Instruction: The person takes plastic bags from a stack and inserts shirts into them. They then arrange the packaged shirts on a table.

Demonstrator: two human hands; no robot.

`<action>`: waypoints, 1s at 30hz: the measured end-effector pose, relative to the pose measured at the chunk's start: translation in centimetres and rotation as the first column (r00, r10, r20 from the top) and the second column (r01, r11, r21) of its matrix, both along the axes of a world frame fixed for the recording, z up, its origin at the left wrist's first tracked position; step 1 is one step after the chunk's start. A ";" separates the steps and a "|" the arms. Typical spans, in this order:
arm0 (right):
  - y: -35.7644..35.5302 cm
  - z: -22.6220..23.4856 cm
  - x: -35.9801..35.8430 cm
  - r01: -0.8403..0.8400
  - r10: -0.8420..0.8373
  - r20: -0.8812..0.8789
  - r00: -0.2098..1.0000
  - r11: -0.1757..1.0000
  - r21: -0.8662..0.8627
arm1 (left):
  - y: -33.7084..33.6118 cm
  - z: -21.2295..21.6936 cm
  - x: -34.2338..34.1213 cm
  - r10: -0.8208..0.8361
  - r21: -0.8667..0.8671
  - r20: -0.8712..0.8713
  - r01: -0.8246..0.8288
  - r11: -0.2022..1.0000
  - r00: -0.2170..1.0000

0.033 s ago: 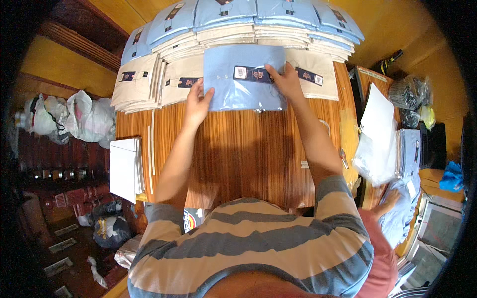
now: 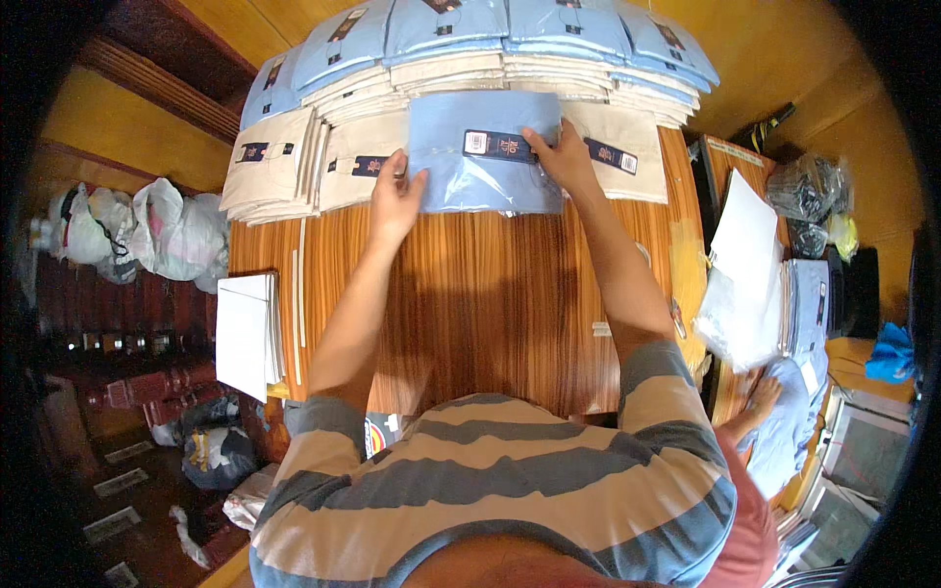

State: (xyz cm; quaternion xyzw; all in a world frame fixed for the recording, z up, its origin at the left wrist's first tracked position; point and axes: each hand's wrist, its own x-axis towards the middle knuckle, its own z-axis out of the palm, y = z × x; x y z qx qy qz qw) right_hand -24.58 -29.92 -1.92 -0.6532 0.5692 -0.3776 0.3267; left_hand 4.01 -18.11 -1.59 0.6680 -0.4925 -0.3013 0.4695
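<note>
A folded blue garment [image 2: 480, 186] in a clear, shiny plastic bag is held over the far part of the wooden table, with a dark tag on its front. My left hand [image 2: 396, 208] grips its left edge, thumb at the front and fingers partly hidden. At the right edge, my right hand [image 2: 569, 165] has its thumb on the front beside the tag. Behind the package are folded beige garments, among them a left stack [image 2: 265, 176] and a piece partly covered at right [image 2: 627, 152].
Bagged blue garments [image 2: 446, 29] top the back row of stacks. White sheets [image 2: 243, 328] lie at the table's left edge. To the right, a co-worker's hand [image 2: 760, 402] rests on blue garments [image 2: 789, 416], near clear plastic bags [image 2: 740, 318]. White bags [image 2: 162, 230] hang at left.
The package and my left hand have shifted slightly to the right, and the package's lower edge has risen a little. The co-worker's hand has moved slightly on the blue garments.
</note>
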 end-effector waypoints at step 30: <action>22.8 -8.3 13.4 -0.309 0.218 -0.395 0.893 0.933 -0.183 | -18.3 6.1 17.8 0.049 -0.001 -0.948 -0.159 0.987 0.313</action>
